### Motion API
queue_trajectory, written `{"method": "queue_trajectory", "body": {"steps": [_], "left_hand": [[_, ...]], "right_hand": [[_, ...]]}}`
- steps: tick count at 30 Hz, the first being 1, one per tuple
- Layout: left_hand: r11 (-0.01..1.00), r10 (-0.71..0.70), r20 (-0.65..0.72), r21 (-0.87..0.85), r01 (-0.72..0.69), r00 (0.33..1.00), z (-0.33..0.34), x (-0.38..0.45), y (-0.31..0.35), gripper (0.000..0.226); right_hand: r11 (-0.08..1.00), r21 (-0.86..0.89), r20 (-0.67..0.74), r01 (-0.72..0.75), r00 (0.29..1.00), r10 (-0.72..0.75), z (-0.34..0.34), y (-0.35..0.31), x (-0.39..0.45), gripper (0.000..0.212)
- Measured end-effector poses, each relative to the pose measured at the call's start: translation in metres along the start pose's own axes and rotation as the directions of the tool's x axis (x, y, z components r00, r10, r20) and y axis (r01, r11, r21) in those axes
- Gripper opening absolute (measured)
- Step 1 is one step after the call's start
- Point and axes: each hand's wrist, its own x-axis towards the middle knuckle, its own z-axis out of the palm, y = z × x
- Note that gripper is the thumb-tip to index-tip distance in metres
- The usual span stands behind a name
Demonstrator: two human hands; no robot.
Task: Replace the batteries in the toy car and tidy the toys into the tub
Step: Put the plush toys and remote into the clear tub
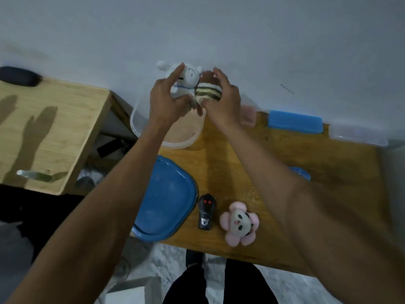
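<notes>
White plush point(186, 79) clasped in left hand point(166, 99), fingers curled around it; striped plush point(208, 92) gripped in right hand point(223, 99). Both held touching, above clear tub point(137, 126) at far side of wooden table point(285, 154). Blue lid point(164, 200), black remote point(206, 211), pink plush point(240, 222) near edge.

No text can be read anywhere. The black remote point(206, 211) on the desk point(274, 163) carries a small white logo near its lower end and a faint mark above it, but both are too small and blurred to make out. It also has two red dots near its top; these are not letters or numbers.
</notes>
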Motion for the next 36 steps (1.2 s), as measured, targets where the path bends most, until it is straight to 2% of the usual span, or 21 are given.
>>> {"method": "queue_trajectory", "body": {"steps": [5,9,12,15,20,22,26,29,33,36], "left_hand": [[0.992,-0.125,0.115,0.047,0.120,0.985,-0.006,0.012,-0.088,0.074],[0.981,-0.196,0.129,0.021,0.195,0.972,0.011,0.020,-0.119,0.070],[0.977,-0.212,0.150,0.067,0.204,0.966,0.027,0.031,-0.131,0.066],[0.972,-0.224,0.181,0.107,0.207,0.958,0.037,0.039,-0.138,0.067],[0.963,-0.256,0.191,0.138,0.232,0.948,0.038,0.037,-0.131,0.072],[0.955,-0.274,0.180,0.171,0.244,0.945,0.033,0.033,-0.120,0.076],[0.945,-0.227,0.110,0.265,0.191,0.968,0.019,0.007,-0.080,0.075],[0.981,-0.093,0.069,0.177,0.080,0.993,0.013,-0.029,-0.046,0.066],[0.991,0.050,0.021,0.121,-0.052,0.999,0.019,-0.090,-0.010,0.045],[0.993,0.059,0.088,0.098,-0.068,0.994,0.031,-0.141,0.006,0.048]], "right_hand": [[0.993,-0.063,0.139,-0.095,0.985,0.103,0.072,0.015,0.003,0.075],[0.981,-0.155,0.148,-0.121,0.978,0.144,0.106,0.026,0.015,0.073],[0.969,-0.199,0.173,-0.148,0.968,0.184,0.120,0.036,0.028,0.075],[0.966,-0.213,0.176,-0.148,0.967,0.187,0.124,0.044,0.037,0.067],[0.966,-0.219,0.220,-0.137,0.958,0.185,0.114,0.031,0.035,0.083],[0.973,-0.189,0.198,-0.131,0.966,0.169,0.103,0.021,0.029,0.084],[0.987,-0.150,0.083,-0.055,0.994,0.068,0.067,0.003,0.010,0.061],[0.986,-0.165,0.003,-0.014,1.000,0.014,0.036,0.000,-0.011,0.055],[0.983,-0.172,-0.013,-0.069,0.998,0.068,-0.003,0.013,-0.054,0.053],[0.975,-0.198,-0.025,-0.101,0.995,0.098,-0.027,0.033,-0.100,0.046]]}}
